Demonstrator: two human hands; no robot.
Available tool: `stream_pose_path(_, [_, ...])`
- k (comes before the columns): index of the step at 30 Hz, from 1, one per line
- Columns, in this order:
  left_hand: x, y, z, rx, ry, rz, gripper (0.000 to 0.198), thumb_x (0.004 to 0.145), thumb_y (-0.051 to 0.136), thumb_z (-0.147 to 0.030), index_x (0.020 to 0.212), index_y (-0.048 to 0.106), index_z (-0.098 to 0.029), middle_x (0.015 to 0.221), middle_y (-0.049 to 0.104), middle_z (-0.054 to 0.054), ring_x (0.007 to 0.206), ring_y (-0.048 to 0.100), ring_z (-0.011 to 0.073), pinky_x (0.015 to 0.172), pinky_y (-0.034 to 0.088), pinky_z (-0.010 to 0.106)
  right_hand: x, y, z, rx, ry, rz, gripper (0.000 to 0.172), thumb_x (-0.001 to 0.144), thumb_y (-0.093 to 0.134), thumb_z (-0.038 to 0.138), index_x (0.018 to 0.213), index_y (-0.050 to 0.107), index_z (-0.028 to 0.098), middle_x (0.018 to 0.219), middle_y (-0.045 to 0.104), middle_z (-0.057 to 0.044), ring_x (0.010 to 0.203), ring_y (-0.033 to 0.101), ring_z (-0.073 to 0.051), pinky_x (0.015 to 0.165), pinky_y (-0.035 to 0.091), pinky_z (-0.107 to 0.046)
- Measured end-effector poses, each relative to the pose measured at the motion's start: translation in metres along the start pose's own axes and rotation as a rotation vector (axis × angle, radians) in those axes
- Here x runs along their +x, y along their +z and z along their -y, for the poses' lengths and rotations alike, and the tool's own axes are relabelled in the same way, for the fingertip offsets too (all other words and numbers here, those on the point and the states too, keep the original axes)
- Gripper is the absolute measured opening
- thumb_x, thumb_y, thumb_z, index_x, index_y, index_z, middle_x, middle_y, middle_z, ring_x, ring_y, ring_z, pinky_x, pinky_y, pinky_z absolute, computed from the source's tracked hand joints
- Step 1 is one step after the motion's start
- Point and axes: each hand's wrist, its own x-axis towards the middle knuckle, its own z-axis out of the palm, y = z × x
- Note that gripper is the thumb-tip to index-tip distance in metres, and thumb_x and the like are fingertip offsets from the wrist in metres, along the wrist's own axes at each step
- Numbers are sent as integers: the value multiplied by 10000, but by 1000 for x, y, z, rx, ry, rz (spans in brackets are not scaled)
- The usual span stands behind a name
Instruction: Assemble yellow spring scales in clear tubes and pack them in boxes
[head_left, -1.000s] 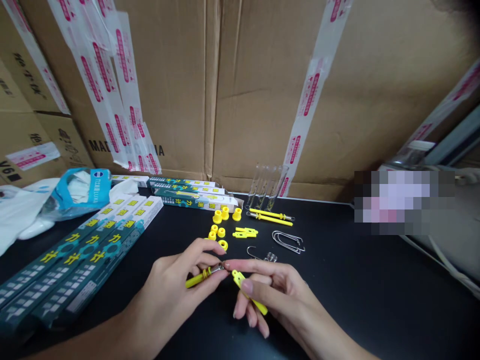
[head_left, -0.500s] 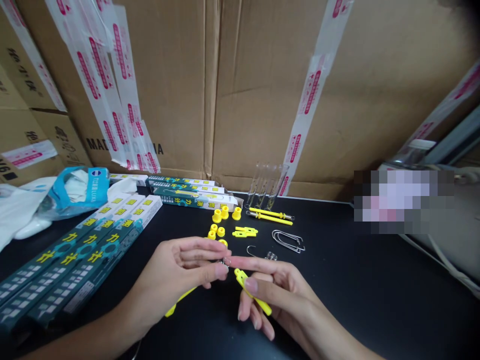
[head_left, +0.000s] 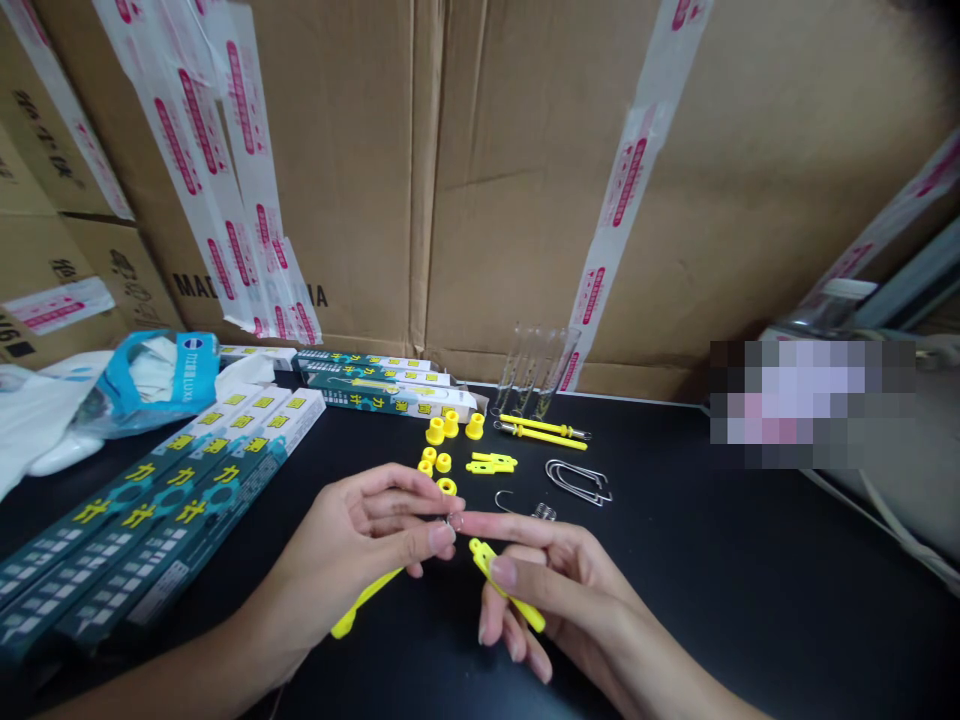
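Note:
My left hand pinches a thin metal wire loop between thumb and fingers. A yellow plastic rod extends from under that hand toward the lower left; how it joins the loop is hidden. In my right hand a flat yellow plastic piece with a small hole at its tip is held under the thumb. The stretched right index finger touches the wire loop. Just beyond my hands lie a yellow ring cap, a small metal hook and coiled springs.
Yellow caps, flat yellow pieces, yellow rods with springs, bent metal hooks and upright clear tubes stand or lie behind. Long printed boxes and a blue tissue pack are left. Cardboard walls the back.
Hardly anything differs. My left fingers have shifted slightly, and the wire loop stays at the right index fingertip. The view has moved a little.

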Motion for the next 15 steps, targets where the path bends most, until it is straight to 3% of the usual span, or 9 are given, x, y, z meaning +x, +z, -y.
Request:
stream_pose_path(3, [-2,0,-1,-62,81,24,387,676,909,-407,770,615,-173,966,747,54,675,660,118,521,465,175,-1,1,0,-14,13,0,432,853,763,324,1238,700,139,666,747,-70,502,578,-88,449,426,-158])
stream_pose_path(6, [-6,1,-4,-177,138,77,437,825,716,-597,737,582,-190,960,688,51,678,596,128,520,442,200,-1,0,-1,-26,11,15,452,853,764,328,1256,687,138,679,753,-72,509,589,-91,447,430,-157])
stream_pose_path(8, [-8,3,-6,-246,111,112,431,909,604,-591,729,543,-204,946,666,44,691,583,141,540,445,218,-1,-1,-1,-33,8,31,456,854,764,329,1259,683,135,675,752,-70,504,592,-89,443,432,-153])
stream_pose_path(15, [-10,5,-10,-409,15,219,338,978,531,-516,791,492,-237,960,681,25,744,581,144,570,439,209,1,-5,-3,-56,-7,76,455,882,744,321,1288,660,135,692,761,-75,494,603,-81,447,455,-149])
